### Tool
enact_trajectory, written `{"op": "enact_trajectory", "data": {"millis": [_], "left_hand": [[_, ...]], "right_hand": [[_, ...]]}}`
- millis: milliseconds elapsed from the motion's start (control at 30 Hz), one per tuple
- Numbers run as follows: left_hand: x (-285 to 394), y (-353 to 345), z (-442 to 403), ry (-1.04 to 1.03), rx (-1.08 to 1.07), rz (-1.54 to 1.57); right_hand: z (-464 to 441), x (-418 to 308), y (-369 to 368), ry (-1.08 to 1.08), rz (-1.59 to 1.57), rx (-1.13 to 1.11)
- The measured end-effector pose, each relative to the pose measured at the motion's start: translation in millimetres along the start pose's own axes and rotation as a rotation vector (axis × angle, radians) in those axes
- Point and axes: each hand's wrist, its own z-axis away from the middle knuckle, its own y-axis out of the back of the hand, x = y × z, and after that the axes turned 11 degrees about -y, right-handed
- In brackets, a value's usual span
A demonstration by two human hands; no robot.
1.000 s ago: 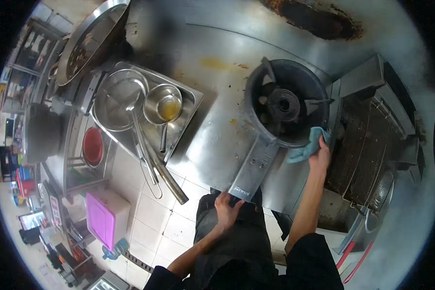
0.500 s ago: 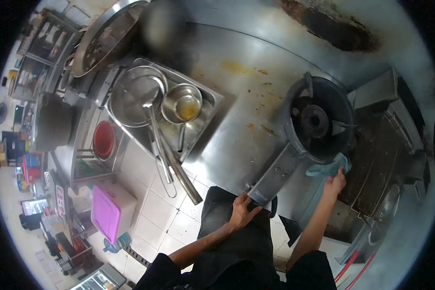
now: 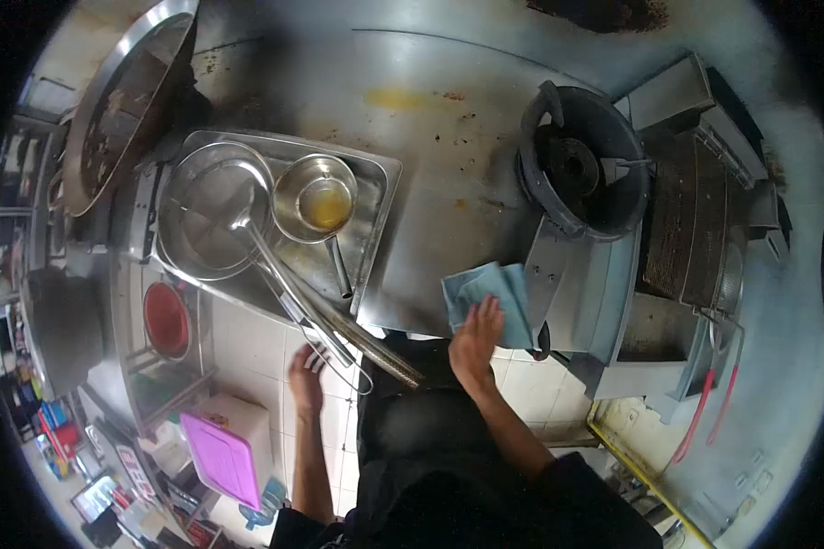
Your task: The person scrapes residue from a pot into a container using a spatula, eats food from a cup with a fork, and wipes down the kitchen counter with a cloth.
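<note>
My right hand point(image 3: 478, 343) holds a folded light-blue cloth point(image 3: 513, 297), pressing it over the steel counter and the front panel of a portable gas burner. The burner's black round body point(image 3: 581, 215) stands just beyond the cloth. Below the tray's front edge is my left hand point(image 3: 306, 377), empty, its fingers apart. It is close to the long utensil handles that jut over the edge; whether it touches them I cannot tell. In the steel tray point(image 3: 380, 229) lie a round strainer point(image 3: 192, 215), a ladle point(image 3: 244, 220) and a small pot point(image 3: 288, 215) with yellowish liquid.
A large wok point(image 3: 110, 119) leans at the far left. Yellow and brown stains mark the steel counter point(image 3: 412, 137). On the right sit dark wire baskets point(image 3: 673, 233) and red-handled tools point(image 3: 696, 416). A box with a purple lid point(image 3: 220, 462) and a red bucket point(image 3: 167, 320) stand at lower left.
My right hand has brought the cloth from beside the burner's round body left and nearer to me. My left hand has left the burner's front and moved left towards the utensil handles. The view has shifted.
</note>
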Motion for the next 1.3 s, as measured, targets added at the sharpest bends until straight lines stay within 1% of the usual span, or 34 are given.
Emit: {"op": "enact_trajectory", "data": {"millis": [33,67,100,167,200,233,300,367,433,500,533,567,600,633,700,733,767,833,900,967,1033,1067,1100,1133,1167,1200,1233,1267,1300], "left_hand": [[20,1,-11,-0.038,-0.005,0.028],[35,2,-21,-0.033,-0.021,0.06],[44,3,-29,-0.026,-0.035,0.09],[50,4,-40,-0.024,-0.063,0.123],[49,2,-43,-0.005,-0.054,0.192],[48,0,-46,0.015,-0.045,0.263],[43,0,-50,0.042,-0.04,0.243],[39,2,-53,0.083,0.022,0.313],[52,-10,-50,0.077,0.006,0.34],[60,-18,-51,0.073,-0.007,0.364],[62,-21,-55,0.053,0.012,0.325],[65,-25,-58,0.032,0.027,0.29],[66,-30,-61,0.024,0.124,0.257],[65,-31,-69,0.019,0.114,0.266],[61,-26,-82,-0.065,0.189,0.103],[70,-39,-82,-0.11,0.271,0.091],[68,-38,-85,-0.109,0.272,0.093],[56,-29,-96,-0.152,0.33,0.144],[43,-21,-100,-0.419,0.213,-0.425],[58,-40,-96,-0.185,0.385,0.255],[45,-34,-101,-0.369,0.346,-0.29],[51,-41,-101,-0.28,0.423,-0.029],[52,-45,-102,-0.186,0.496,0.232],[48,-39,-101,-0.226,0.407,0.064],[51,-39,-103,-0.084,0.569,0.119],[55,-46,-99,-0.176,0.553,-0.146],[48,-36,-101,-0.187,0.567,-0.067],[42,-27,-103,-0.198,0.581,0.011],[39,-21,-100,-0.194,0.582,-0.003]], "right_hand": [[2,-7,-21,-0.032,0.028,-0.075],[6,-18,-33,-0.198,-0.077,-0.157],[7,-19,-39,-0.21,-0.073,-0.153],[4,-24,-49,-0.389,-0.189,-0.16],[-4,-24,-53,-0.373,-0.104,-0.115],[-16,-24,-56,-0.38,-0.103,-0.108],[-49,-26,-61,-0.319,-0.061,0.008],[-99,-26,-64,-0.318,-0.184,0.063],[-157,-23,-68,-0.232,-0.16,0.14],[-197,-21,-68,-0.221,-0.192,0.113],[-206,-20,-67,-0.199,-0.224,0.094],[-194,-15,-69,-0.198,-0.226,0.097],[-168,-6,-75,-0.083,-0.228,0.057],[-138,1,-77,0.033,-0.226,0.021],[-57,-11,-55,0.052,-0.272,-0.131],[-26,-8,-42,0.102,-0.155,-0.2],[-10,-7,-31,0.149,-0.042,-0.269],[-31,-13,-12,0.129,0.004,-0.308],[-71,-18,-13,0.106,0.049,-0.343],[-125,-32,-29,-0.027,-0.035,-0.151],[-181,-43,-41,-0.131,-0.031,0.006],[-209,-50,-46,-0.132,-0.033,0.004],[-237,-58,-51,-0.253,-0.04,0.083],[-264,-65,-55,-0.371,-0.044,0.158],[-289,-71,-60,-0.373,-0.04,0.144],[-312,-77,-63,-0.439,-0.057,0.216],[-336,-83,-66,-0.506,-0.075,0.288],[-360,-86,-70,-0.553,-0.072,0.31],[-384,-88,-74,-0.604,-0.069,0.335]]}}
